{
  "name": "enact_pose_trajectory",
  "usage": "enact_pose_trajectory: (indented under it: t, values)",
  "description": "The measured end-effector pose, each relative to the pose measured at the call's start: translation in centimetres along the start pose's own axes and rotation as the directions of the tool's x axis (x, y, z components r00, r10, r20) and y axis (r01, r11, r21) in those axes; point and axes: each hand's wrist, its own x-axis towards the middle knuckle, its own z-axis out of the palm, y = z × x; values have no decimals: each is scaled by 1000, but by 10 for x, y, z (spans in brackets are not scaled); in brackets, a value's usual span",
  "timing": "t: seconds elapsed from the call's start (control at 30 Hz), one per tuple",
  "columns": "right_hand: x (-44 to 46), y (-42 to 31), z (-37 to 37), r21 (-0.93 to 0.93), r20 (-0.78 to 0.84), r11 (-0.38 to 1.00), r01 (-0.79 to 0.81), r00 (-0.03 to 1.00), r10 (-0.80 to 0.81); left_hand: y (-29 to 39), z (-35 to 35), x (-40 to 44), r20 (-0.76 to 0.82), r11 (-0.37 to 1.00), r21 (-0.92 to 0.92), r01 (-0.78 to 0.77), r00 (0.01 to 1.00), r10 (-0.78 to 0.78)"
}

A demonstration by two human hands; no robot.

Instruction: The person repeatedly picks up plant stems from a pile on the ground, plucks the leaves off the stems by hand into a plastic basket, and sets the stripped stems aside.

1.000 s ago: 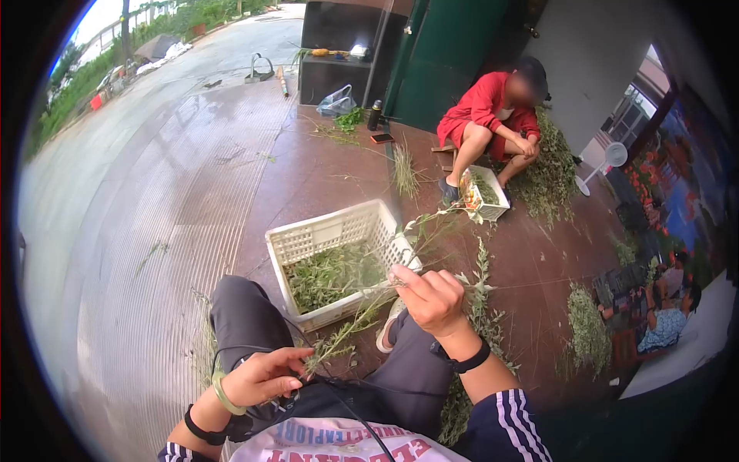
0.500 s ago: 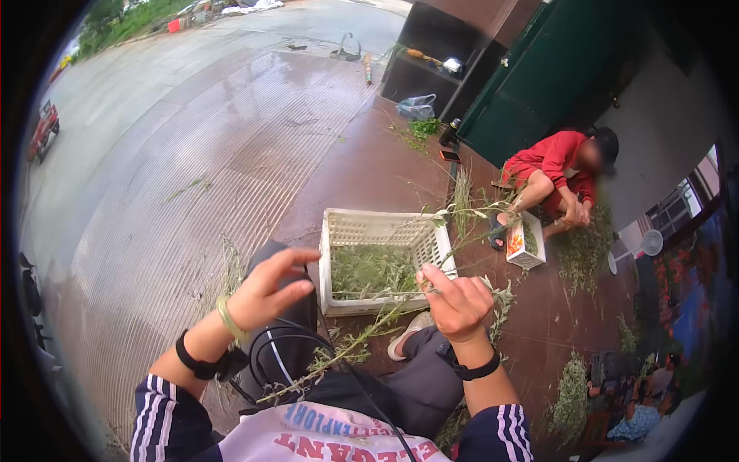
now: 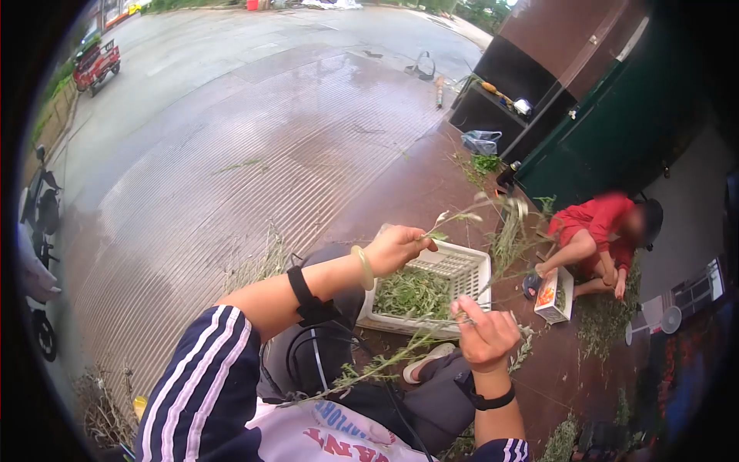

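Note:
A long leafy stalk [image 3: 400,356] slants across my lap, with its thin branches spreading up to the right. My right hand [image 3: 489,337] is closed on this stalk, close to the front right corner of a white plastic crate [image 3: 483,279]. My left hand [image 3: 398,249], a pale bangle on its wrist, pinches a side branch [image 3: 454,221] of the plant above the crate's far left edge. Stripped green leaves [image 3: 412,294] lie inside the crate, which stands on the floor in front of my knees.
A person in red [image 3: 589,231] sits at the right, beside a small white basket [image 3: 556,300] and heaped plants. Dry stalks [image 3: 258,266] lie to my left. A plastic bag [image 3: 482,142] and greens [image 3: 486,163] sit near the black cabinet [image 3: 500,108].
My left hand has moved right and forward over the crate, going from spread fingers to a pinch on a branch. My right hand still holds the stalk. The view has turned left.

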Motion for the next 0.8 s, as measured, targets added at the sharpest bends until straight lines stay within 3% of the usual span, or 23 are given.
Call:
enact_pose_trajectory:
  t: [0.1,0.2,0.23,0.27,0.43,0.53,0.57,0.6,0.63,0.7,0.77,0.8]
  values:
    - [-13,18,3,-84,-14,996,-32,999,31,-5,-26,-35,76,891,-367,267,963,-257]
    - [-14,29,14,-116,-16,991,-72,997,70,1,-16,-88,384,824,-462,328,912,-147]
    - [-13,30,18,-99,9,992,-75,997,77,7,-12,-104,489,685,-550,478,849,-200]
    - [-11,32,23,-87,33,993,-79,996,82,11,-11,-117,535,623,-601,500,831,-151]
    - [-10,31,50,20,97,995,-93,991,91,15,-19,-162,487,674,-568,472,853,-188]
    - [-6,25,62,118,62,974,-191,981,185,7,-40,-177,250,679,-623,390,921,-299]
    - [-3,23,54,147,147,942,-301,949,280,8,-50,-182,105,721,-604,340,931,-351]
    - [-4,25,53,141,130,934,-328,942,310,2,-64,-187,-86,767,-586,262,921,-380]
    - [-12,31,54,138,115,924,-355,933,341,-5,-83,-195,-241,704,-699,128,885,-400]
    - [-24,42,53,126,98,903,-410,911,400,-23,-127,-211,-659,726,-652,-220,638,-399]
    - [-36,51,46,98,102,882,-461,886,452,-43,-182,-232,-888,821,-442,-362,305,-344]
    - [-39,54,43,131,93,872,-472,881,463,-72,-215,-253,-931,877,-346,-334,237,-277]
